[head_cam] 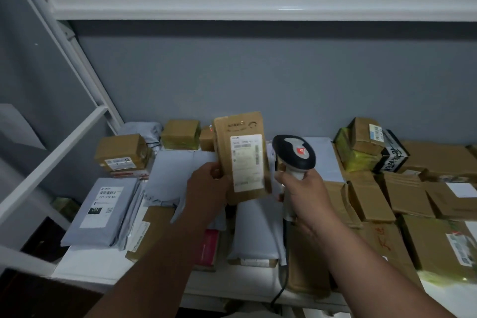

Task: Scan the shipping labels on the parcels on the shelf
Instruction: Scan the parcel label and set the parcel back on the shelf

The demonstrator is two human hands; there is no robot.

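Left hand [206, 183] grips one brown cardboard parcel [241, 157] by its lower left edge, fingers curled behind it, and holds it upright above the shelf [85, 266] with its one white shipping label [247, 162] facing the camera. Just right of that parcel, the right hand [304, 193] is wrapped round the handle of one black-and-grey barcode scanner [294, 153], whose head sits level with the label; its black cable [280, 289] hangs down toward the shelf's front edge. Left of the held parcel lie a grey poly mailer [99, 212] with a label and a small brown box [121, 152]; behind it stand two more small boxes. Right of it, a crowd of flat cartons [407, 193] covers the shelf, too overlapped to count. Behind the held parcel rises a grey wall [258, 72], crossed by a white shelf rail [258, 6].
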